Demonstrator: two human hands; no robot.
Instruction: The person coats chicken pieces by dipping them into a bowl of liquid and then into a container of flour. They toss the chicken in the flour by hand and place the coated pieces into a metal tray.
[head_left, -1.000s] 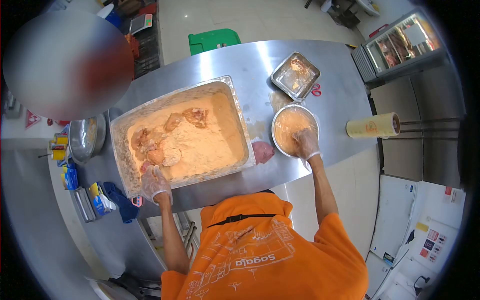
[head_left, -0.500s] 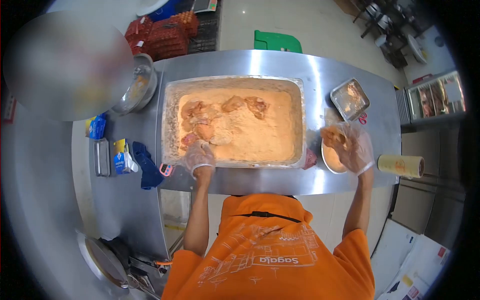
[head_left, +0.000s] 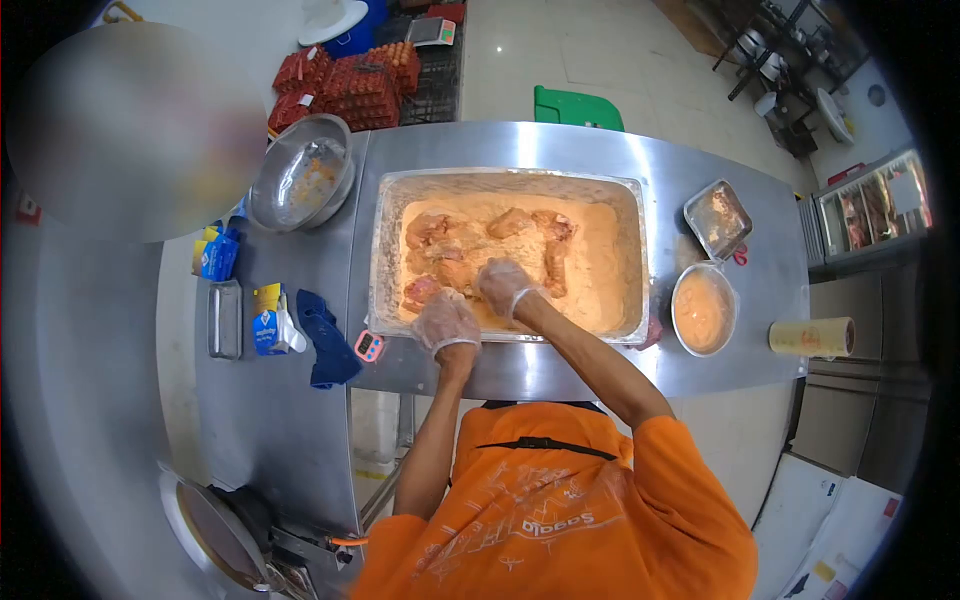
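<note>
A large tub (head_left: 510,176) holds peach-coloured flour (head_left: 600,240) with several pieces of raw chicken (head_left: 428,228) in it. Inside, near the front edge, my gloved right hand (head_left: 507,287) is down at the flour with curled fingers. Beside it, over the front left rim, my gloved left hand (head_left: 447,322) has its fingers bent in toward a chicken piece (head_left: 420,290). What either hand grips is hidden. A long wet chicken piece (head_left: 556,268) lies right of my right hand.
Right of the tub stand a bowl of orange liquid (head_left: 702,310), a metal tray (head_left: 717,220) and a plastic wrap roll (head_left: 812,337). To the left are a steel bowl (head_left: 303,175), a timer (head_left: 369,346), a blue cloth (head_left: 325,340) and a yellow-blue box (head_left: 270,318).
My right hand has come from the liquid bowl leftward into the tub; the chicken piece it held now lies on the flour. My left hand stays near the front left rim.
</note>
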